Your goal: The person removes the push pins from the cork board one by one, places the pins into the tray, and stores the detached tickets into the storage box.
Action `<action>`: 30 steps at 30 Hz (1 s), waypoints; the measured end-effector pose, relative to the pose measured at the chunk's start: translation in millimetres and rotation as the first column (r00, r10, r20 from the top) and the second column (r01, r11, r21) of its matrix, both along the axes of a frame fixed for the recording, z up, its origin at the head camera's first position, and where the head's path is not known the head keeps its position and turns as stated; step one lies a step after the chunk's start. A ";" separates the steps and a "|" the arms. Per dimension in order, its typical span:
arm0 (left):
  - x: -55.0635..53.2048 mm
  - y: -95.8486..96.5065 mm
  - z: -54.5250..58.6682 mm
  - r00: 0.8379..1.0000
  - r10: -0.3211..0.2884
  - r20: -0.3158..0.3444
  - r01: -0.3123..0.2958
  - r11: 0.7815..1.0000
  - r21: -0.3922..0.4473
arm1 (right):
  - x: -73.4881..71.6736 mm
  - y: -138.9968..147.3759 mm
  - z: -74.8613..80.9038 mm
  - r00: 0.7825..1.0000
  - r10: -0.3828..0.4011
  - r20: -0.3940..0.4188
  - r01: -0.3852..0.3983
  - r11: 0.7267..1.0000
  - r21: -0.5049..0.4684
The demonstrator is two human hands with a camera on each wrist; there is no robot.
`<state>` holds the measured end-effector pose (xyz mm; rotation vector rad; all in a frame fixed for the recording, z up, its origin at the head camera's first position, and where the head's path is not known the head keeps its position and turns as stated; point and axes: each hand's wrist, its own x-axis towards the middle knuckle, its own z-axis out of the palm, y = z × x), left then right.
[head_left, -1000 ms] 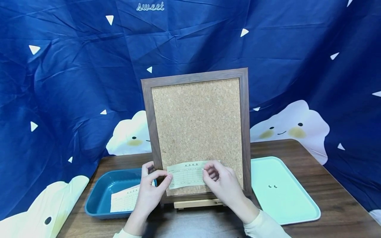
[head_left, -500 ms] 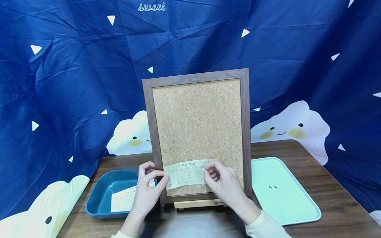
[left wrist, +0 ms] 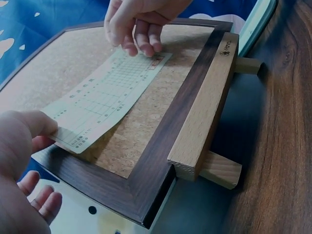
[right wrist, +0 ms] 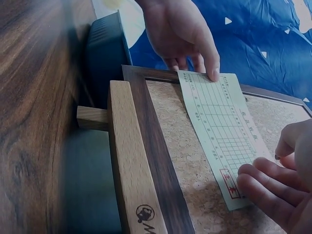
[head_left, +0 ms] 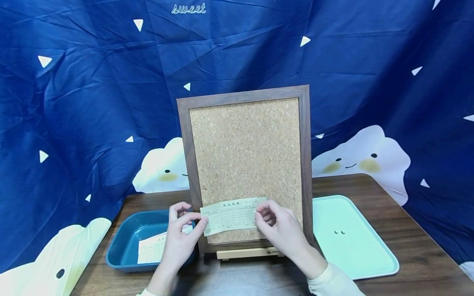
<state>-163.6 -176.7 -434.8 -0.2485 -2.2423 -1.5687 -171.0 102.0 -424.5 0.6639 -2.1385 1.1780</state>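
Note:
A pale green printed form slip [head_left: 233, 216] lies across the lower part of a framed cork board [head_left: 246, 152]. At its left end, the thumb and index finger of my left hand [head_left: 181, 234] pinch the slip. My right hand [head_left: 283, 226] is over the slip's right end, with thumb and index finger together on a small thin pin [head_left: 255, 211], mostly hidden by the fingertips. In the right wrist view a red stamp mark shows near that end of the slip [right wrist: 222, 131], beside the right fingers.
The board leans on a wooden easel [head_left: 248, 253]. To the left stands a blue bin [head_left: 126, 230] with another form slip [head_left: 149, 250] inside. A mint tray [head_left: 355, 255] on the right holds two tiny metal pieces [head_left: 339, 232]. All rest on a brown table [head_left: 418, 267].
The slip has slid a little to the left along the board, with my left hand moving left along with it. My right hand has shifted slightly right.

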 end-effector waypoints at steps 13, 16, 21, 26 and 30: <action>0.8 -5.8 0.8 0.999 -0.025 -0.021 0.026 0.999 0.039 | -0.2 5.4 -2.2 0.998 0.001 -0.071 0.000 1.000 0.022; 1.6 -7.3 2.7 1.000 -0.017 -0.008 0.017 0.999 0.032 | -0.4 6.8 -2.8 0.996 -0.008 -0.087 0.010 1.000 0.029; 2.8 -9.4 3.4 1.000 -0.020 0.008 0.020 0.999 0.027 | -0.7 8.7 -3.7 0.994 -0.002 -0.111 0.005 1.000 0.029; 3.1 -12.2 1.8 1.000 -0.029 -0.006 0.029 0.999 0.016 | -0.5 10.1 -4.1 0.993 -0.007 -0.116 0.011 0.999 0.030; 3.4 -14.0 2.3 1.000 -0.027 -0.012 0.027 1.000 0.002 | 0.0 12.0 -4.6 0.993 -0.029 -0.116 0.033 0.999 0.037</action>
